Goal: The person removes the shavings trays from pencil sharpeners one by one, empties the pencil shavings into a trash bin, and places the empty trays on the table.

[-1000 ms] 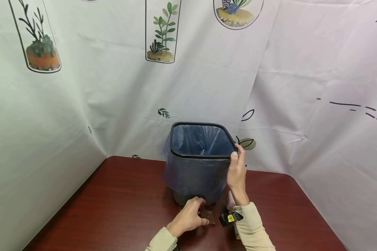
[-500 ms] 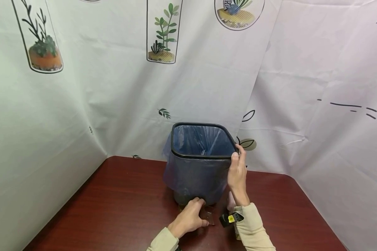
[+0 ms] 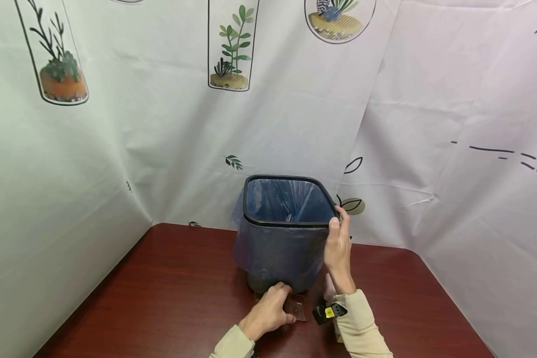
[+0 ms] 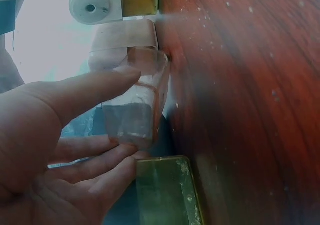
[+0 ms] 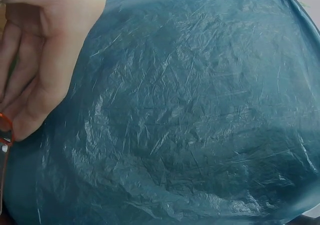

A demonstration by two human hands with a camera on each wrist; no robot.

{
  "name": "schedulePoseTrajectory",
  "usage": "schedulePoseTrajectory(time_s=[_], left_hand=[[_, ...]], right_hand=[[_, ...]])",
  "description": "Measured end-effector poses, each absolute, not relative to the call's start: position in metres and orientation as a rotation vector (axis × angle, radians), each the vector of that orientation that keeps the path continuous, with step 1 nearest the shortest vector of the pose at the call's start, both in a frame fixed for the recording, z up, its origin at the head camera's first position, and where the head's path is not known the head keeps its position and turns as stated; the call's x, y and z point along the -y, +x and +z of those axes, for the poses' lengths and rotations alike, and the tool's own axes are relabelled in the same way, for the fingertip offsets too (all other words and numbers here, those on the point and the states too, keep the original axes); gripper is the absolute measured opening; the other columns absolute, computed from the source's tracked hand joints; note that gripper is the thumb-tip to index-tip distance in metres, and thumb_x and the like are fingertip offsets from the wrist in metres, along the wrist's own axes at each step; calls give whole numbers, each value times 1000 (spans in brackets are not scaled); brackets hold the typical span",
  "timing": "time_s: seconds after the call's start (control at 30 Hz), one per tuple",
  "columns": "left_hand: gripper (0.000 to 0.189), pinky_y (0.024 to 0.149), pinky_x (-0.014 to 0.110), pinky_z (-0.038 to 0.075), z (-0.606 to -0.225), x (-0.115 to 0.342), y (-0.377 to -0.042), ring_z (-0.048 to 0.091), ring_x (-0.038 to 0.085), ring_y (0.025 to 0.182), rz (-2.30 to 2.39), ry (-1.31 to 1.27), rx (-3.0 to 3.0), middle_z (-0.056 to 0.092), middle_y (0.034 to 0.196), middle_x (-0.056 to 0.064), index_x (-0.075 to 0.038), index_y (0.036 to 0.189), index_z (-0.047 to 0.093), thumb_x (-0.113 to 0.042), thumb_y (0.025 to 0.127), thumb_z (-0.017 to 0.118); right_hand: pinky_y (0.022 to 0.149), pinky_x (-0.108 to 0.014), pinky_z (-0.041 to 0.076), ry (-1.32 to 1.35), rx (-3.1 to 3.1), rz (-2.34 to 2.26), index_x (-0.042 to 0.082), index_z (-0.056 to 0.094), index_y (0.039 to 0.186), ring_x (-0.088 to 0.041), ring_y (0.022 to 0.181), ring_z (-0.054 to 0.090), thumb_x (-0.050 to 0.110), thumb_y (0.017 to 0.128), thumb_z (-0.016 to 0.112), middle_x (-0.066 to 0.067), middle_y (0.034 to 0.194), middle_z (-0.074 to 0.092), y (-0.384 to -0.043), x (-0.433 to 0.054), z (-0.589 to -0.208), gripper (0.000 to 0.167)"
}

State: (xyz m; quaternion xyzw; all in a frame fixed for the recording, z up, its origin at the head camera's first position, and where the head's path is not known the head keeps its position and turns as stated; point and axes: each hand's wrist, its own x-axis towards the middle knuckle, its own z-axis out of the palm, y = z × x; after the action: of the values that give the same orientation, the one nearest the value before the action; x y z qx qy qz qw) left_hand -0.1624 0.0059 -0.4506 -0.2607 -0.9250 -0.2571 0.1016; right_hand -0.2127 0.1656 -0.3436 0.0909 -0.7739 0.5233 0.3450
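My right hand (image 3: 337,251) grips the rim of the bin (image 3: 283,233) (blue liner fitted), which stands on the table (image 3: 161,293). My left hand (image 3: 268,311) pinches a clear plastic piece (image 4: 135,105) at its base.

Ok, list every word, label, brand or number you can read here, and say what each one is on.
No readable text in any view.
Yellow tag on the right wrist strap: too small to read.
Backdrop sheets: only plant drawings, no words.
Bin and its blue bag: no label visible.
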Motion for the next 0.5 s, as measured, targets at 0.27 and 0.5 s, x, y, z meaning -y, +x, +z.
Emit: schedulePoseTrajectory(time_s=[0.27, 0.5], left_hand=[[44, 59, 21, 46, -452, -5, -163, 55, 11, 70, -675, -781, 2740, 53, 82, -2, -4, 94, 62, -24, 61, 84], [41, 58, 19, 44, -452, -5, -164, 52, 9, 69, -653, -814, 2764, 51, 79, -2, -6, 91, 60, -20, 60, 82]], right_hand=[[51, -35, 34, 236, 2007, 1357, 31, 30, 140, -26, 62, 42, 41, 98, 27, -12, 105, 51, -213, -166, -344, 43], [54, -35, 35, 231, 2006, 1356, 30, 31, 140, -27, 65, 43, 41, 98, 27, -12, 105, 51, -214, -166, -344, 43]])
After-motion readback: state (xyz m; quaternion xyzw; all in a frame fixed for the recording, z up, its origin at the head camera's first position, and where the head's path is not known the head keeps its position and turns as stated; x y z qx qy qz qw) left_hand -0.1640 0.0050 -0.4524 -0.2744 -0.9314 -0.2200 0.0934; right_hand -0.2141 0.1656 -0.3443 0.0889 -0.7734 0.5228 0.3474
